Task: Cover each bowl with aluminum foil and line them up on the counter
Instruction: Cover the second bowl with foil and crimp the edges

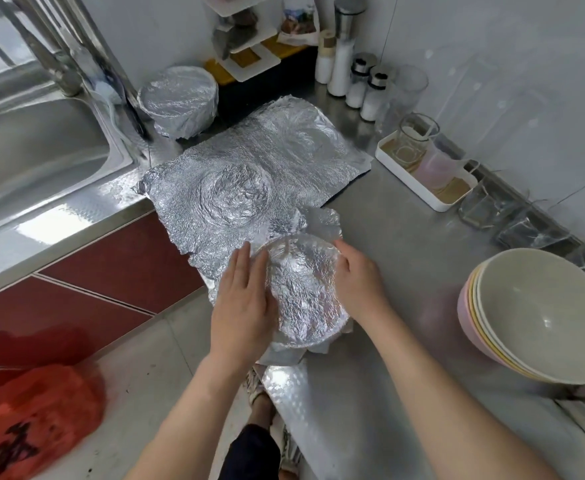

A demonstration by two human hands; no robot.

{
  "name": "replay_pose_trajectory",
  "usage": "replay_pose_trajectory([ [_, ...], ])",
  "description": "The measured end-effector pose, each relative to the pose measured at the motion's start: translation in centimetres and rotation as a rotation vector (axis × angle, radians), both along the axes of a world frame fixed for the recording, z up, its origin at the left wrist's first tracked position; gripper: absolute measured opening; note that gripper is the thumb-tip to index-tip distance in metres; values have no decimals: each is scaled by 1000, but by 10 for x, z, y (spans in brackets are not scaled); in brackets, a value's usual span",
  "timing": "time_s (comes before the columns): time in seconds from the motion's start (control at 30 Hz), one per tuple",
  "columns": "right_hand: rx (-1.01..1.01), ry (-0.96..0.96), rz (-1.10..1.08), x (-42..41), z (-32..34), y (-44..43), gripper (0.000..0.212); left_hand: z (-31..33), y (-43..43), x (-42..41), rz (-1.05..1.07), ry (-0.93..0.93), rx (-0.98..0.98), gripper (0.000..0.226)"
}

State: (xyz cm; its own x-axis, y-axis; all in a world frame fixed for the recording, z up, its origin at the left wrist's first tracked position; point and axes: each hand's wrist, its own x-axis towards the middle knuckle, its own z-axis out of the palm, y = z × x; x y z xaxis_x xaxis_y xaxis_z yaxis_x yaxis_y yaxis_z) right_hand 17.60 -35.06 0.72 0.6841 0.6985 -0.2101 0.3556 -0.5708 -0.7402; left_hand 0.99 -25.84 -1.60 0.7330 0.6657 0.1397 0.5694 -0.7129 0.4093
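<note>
Between hands: foil-topped bowl; left hand flat, fingers straight, pressing left rim; right hand curled over right rim. Beyond fingertips: loose foil flap, nearer right hand.

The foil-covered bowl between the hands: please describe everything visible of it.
This round bowl under crinkled silver aluminium foil stands upright at the edge of the steel counter. The foil lies taut over its mouth, edges loose. The left hand presses flat on its left side; the right hand cups its right rim.
</note>
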Motion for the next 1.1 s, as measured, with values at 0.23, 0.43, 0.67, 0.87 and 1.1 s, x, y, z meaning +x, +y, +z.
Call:
replay_pose_trajectory([
  [0.23,-32,-79,-21,-8,-3,4,40,14,-14,27,47,214,-10,56],
  [0.43,-95,-147,-66,-19,-3,-13,41,14,-11,25,-42,257,1,57],
  [0.67,47,-237,217,-4,4,9,39,24,9,27,74,-92,-165,38],
  [0.87,39,-250,148,-1,6,17,30,26,26,44,41,-139,-114,29],
  [1.1,82,-228,109,-2,4,16,22,28,27,53,23,-93,-156,23],
])
